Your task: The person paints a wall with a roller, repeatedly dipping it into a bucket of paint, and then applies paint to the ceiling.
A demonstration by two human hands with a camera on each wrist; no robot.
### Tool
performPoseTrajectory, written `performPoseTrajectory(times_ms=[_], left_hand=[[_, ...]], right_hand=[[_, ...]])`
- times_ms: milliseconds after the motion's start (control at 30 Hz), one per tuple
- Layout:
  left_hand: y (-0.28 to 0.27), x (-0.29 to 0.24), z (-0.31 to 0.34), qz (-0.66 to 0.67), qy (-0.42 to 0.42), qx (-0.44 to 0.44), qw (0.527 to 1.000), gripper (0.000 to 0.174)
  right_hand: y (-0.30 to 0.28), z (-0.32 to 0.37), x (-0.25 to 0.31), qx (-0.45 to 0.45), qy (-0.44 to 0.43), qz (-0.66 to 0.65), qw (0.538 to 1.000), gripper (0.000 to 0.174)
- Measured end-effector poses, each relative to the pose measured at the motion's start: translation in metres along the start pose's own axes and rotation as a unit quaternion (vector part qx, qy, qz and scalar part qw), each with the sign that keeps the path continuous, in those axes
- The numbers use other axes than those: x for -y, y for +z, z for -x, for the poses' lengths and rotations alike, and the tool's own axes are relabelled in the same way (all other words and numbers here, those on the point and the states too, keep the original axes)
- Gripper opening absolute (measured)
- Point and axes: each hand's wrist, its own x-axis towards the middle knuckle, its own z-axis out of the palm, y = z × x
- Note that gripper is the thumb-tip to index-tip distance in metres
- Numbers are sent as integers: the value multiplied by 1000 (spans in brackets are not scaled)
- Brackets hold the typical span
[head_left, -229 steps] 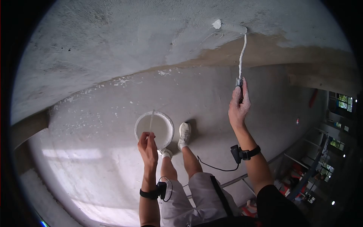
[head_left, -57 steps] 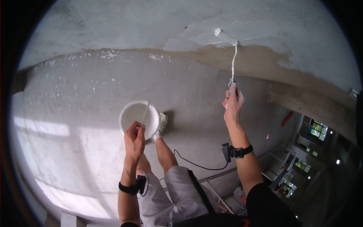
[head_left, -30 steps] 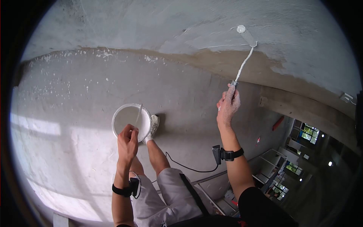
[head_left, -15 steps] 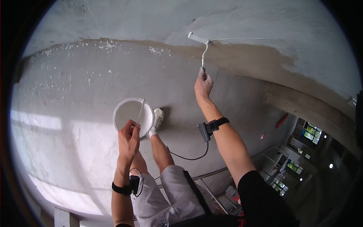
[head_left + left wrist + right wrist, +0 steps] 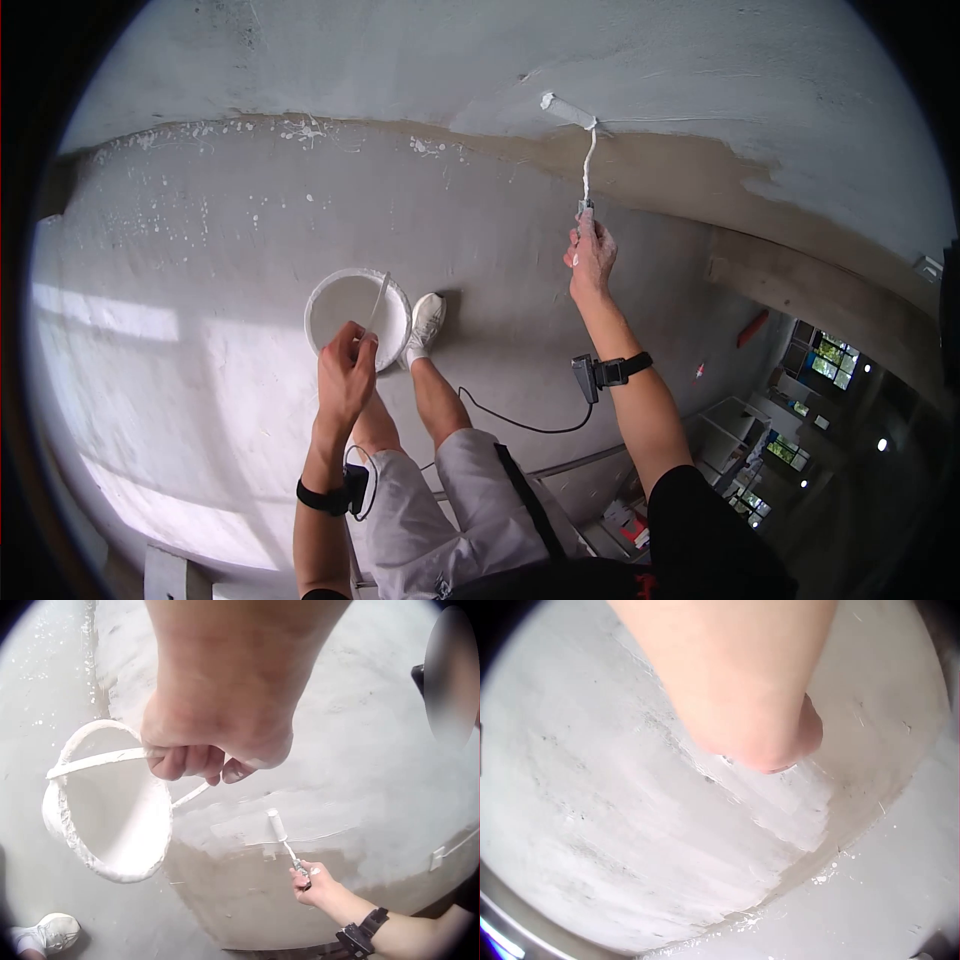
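My right hand [image 5: 592,258] grips the handle of a paint roller [image 5: 570,110], whose white-coated rod leads up to a sleeve lying against the wall [image 5: 330,60] near the lower edge of the pale paint. White paint smears the fingers. With curled fingers my left hand [image 5: 346,374] holds the handle of a white bucket [image 5: 112,874], which hangs tilted below it beside my shoe. The bucket's inside and rim are coated white. In the right wrist view the right hand [image 5: 757,750] hides the roller.
An unpainted brown strip [image 5: 680,165] runs along the wall's base. White splatters [image 5: 300,130] dot the grey floor [image 5: 480,260]. A metal rail [image 5: 570,460] stands behind my legs. A black cable [image 5: 520,425] loops from the right wrist camera. A socket [image 5: 437,861] sits low on the wall.
The roller has swung left, then back a little to the right along the wall over the last second. My left hand keeps holding the bucket at about the same place.
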Motion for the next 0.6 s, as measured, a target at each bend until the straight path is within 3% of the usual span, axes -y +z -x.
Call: performPoseTrajectory(times_ms=[167, 333, 400, 533, 600], left_hand=[[-19, -25, 17, -83, 33, 25, 996, 23], [-32, -54, 39, -108, 58, 20, 992, 23], [-38, -45, 46, -109, 68, 14, 992, 23], [-52, -34, 57, -134, 88, 9, 987, 23], [-59, -30, 63, -147, 69, 8, 987, 22]], right_hand=[[-39, 58, 74, 5, -29, -56, 998, 32], [-65, 85, 112, -31, -54, -78, 995, 32], [-76, 95, 107, -14, -117, -84, 989, 31], [-79, 97, 72, 5, -83, -152, 985, 31], [-78, 88, 37, 26, -35, -115, 992, 34]])
